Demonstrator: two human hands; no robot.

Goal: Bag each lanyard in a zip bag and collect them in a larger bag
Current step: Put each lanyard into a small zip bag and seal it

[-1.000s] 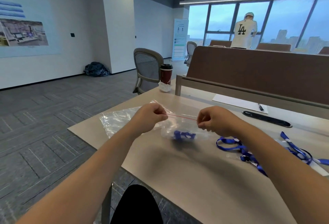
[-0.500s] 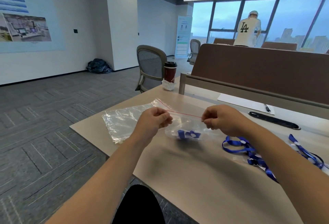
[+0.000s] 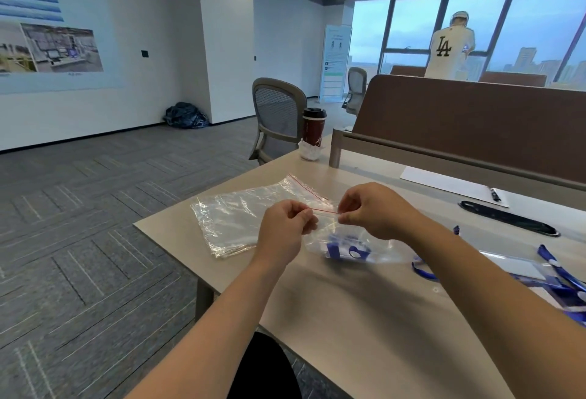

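A small clear zip bag (image 3: 344,244) with a red seal line hangs just above the table, a folded blue lanyard (image 3: 344,251) inside it. My left hand (image 3: 287,224) pinches the left end of the red zip strip and my right hand (image 3: 369,210) pinches it close by on the right. A larger clear zip bag (image 3: 241,218) lies flat on the table's left corner, behind my left hand. Loose blue lanyards (image 3: 558,281) lie in a tangle at the right edge.
A red coffee cup (image 3: 314,127) and crumpled tissue stand at the table's far corner. A brown divider panel (image 3: 475,132) runs along the back, with a paper sheet, pen and black cable slot before it. An office chair (image 3: 279,116) is beyond. A person stands at the window.
My hands have come closer together along the red zip strip, my right hand sliding left toward my left. The small bag now hangs lower on the right.
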